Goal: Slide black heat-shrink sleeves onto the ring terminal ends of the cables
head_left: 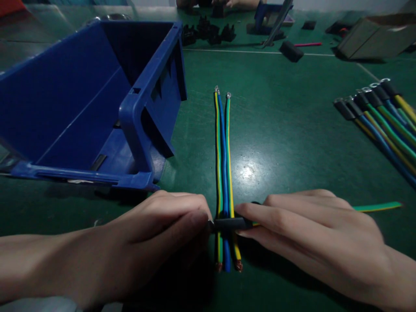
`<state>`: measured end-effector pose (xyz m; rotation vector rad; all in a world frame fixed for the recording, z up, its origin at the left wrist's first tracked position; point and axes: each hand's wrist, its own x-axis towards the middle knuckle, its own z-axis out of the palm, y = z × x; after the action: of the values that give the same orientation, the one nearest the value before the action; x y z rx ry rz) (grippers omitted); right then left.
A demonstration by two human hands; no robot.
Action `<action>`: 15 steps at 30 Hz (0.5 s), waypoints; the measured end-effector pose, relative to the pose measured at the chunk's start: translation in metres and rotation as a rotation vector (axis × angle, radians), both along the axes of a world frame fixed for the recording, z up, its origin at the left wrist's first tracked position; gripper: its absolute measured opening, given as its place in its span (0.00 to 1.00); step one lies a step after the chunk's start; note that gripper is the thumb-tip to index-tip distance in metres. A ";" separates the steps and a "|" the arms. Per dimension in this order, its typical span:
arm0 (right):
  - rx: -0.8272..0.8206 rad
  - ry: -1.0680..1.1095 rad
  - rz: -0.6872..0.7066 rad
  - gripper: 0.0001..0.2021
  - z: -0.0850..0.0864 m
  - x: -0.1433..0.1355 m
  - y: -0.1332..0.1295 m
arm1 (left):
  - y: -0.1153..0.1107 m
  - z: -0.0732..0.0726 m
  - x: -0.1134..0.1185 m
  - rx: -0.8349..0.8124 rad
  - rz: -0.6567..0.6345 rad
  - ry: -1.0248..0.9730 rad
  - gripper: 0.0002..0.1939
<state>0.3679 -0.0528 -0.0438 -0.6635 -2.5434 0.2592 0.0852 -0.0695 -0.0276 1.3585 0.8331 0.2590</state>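
Observation:
My left hand is closed, pinching a small metal end at the left tip of a black sleeve. My right hand grips the green-yellow wire on which the sleeve sits; its tail sticks out beyond my knuckles. Sleeve and wire lie crosswise over three loose wires: a blue wire between a left green-yellow wire and a right green-yellow wire. Ring terminals show at the far ends of these; bare copper shows at the near ends of the green-yellow ones.
A big blue bin stands at the left. Finished-looking wires with black sleeves and ring terminals lie at the right. Farther back are black parts, a black block and a cardboard box. Another person's hands show at the top edge.

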 end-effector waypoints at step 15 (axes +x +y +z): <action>-0.113 0.003 0.025 0.09 0.000 -0.001 0.000 | -0.004 -0.012 -0.001 0.531 -0.071 0.044 0.07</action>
<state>0.3668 -0.0530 -0.0439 -0.6728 -2.5501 0.4153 0.0842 -0.0734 -0.0396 1.8908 0.7800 0.4156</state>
